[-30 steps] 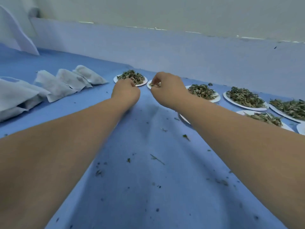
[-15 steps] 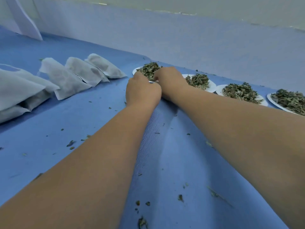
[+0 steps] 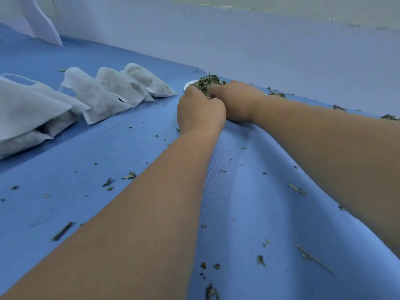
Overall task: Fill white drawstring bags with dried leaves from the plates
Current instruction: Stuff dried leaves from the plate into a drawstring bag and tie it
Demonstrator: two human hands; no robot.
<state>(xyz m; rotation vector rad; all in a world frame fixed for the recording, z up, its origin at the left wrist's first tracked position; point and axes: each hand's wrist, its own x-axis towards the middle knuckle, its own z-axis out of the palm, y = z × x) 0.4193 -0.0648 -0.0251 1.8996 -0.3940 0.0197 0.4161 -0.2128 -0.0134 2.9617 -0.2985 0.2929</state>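
Observation:
A heap of dried leaves (image 3: 206, 82) lies on a white plate (image 3: 187, 85) at the far middle of the blue mat. My left hand (image 3: 200, 112) and my right hand (image 3: 236, 100) sit side by side at the plate's near edge, fingers curled into the leaves. The fingertips are hidden behind the knuckles and the leaves. Several filled white drawstring bags (image 3: 116, 86) lie in a row to the left of the plate, with larger ones (image 3: 28, 109) at the far left.
Loose leaf bits and stems (image 3: 129, 176) are scattered over the blue mat (image 3: 249, 202), which bulges in a fold between my forearms. A pale wall (image 3: 259, 44) rises just behind the plate. More dried leaves (image 3: 277, 94) show behind my right forearm.
Both hands have moved left to the leftmost plate, drawn together, and dug into its leaves. The view has swung left, so the plates on the right are mostly out of sight.

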